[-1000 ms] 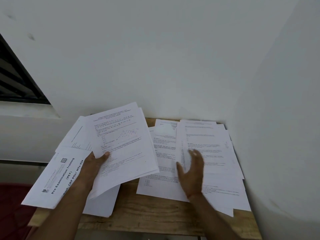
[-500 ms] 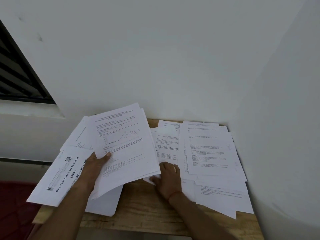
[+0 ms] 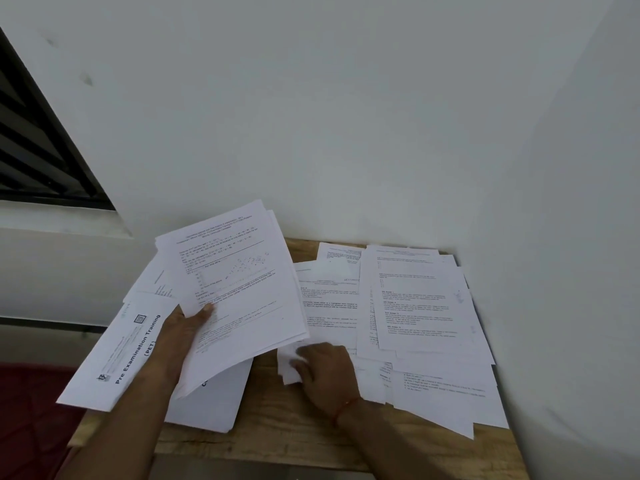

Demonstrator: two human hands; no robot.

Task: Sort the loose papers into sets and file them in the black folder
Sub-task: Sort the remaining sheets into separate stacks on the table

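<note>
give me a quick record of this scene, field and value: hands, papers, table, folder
left hand: holds a stack of printed sheets, tilted above the table
right hand: fingers curled on the lower left corner of a loose sheet
spread papers: overlapping, flat on the right side of the wooden table
cover sheet: reads Pre Examination Training, lies under the left forearm
black folder: not in view

Overlapping papers (image 3: pixel 415 306) cover the right half of the desk (image 3: pixel 277 441); left of them a stack (image 3: pixel 242 289) is above another pile (image 3: pixel 214 407), with a cover sheet (image 3: pixel 117 358) further left.
</note>
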